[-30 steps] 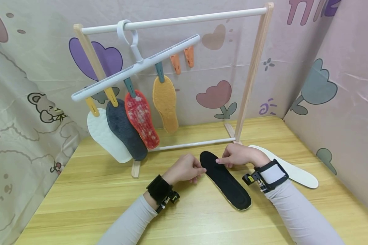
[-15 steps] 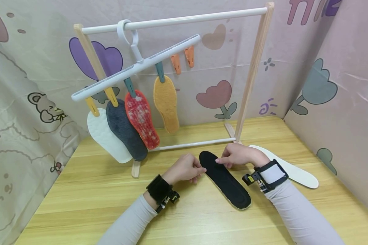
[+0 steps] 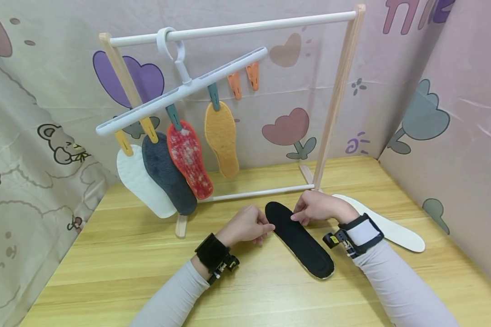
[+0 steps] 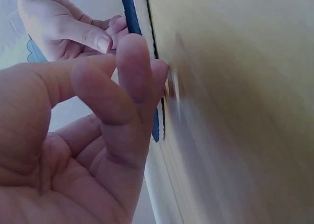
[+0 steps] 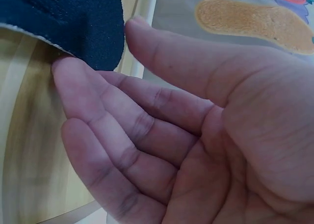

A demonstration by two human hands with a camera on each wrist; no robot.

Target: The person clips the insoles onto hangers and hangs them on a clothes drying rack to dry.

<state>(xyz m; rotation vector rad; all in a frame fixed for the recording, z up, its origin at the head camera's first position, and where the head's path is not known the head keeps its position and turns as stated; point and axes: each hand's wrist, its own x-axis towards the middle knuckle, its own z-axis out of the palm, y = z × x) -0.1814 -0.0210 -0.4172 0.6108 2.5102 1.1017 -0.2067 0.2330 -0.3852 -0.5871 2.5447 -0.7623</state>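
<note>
A black insole (image 3: 304, 247) with a pale underside slants across the table in front of the rack. My left hand (image 3: 245, 225) pinches its left edge near the far end, fingers bent close together. On the opposite edge is my right hand (image 3: 325, 206), its thumb spread away from loosely bent fingers. The right wrist view puts those fingertips right at the lower side of the black insole (image 5: 93, 28), with the thumb beside its rim. Seen from the left wrist, the insole appears edge-on, close over the tabletop. Part of it is hidden behind the left fingers.
A white insole (image 3: 397, 229) lies right of my right hand. On the rack's bar (image 3: 237, 28) hangs a tilted white hanger (image 3: 225, 70). Clips on it hold white (image 3: 143, 186), dark grey (image 3: 167, 172), red (image 3: 190, 161) and yellow (image 3: 221, 138) insoles; two orange clips (image 3: 234, 85) hold nothing.
The black insole has shifted slightly to the left. My right thumb and fingertips have drawn back a little along its edge. My left hand has stayed almost still.
</note>
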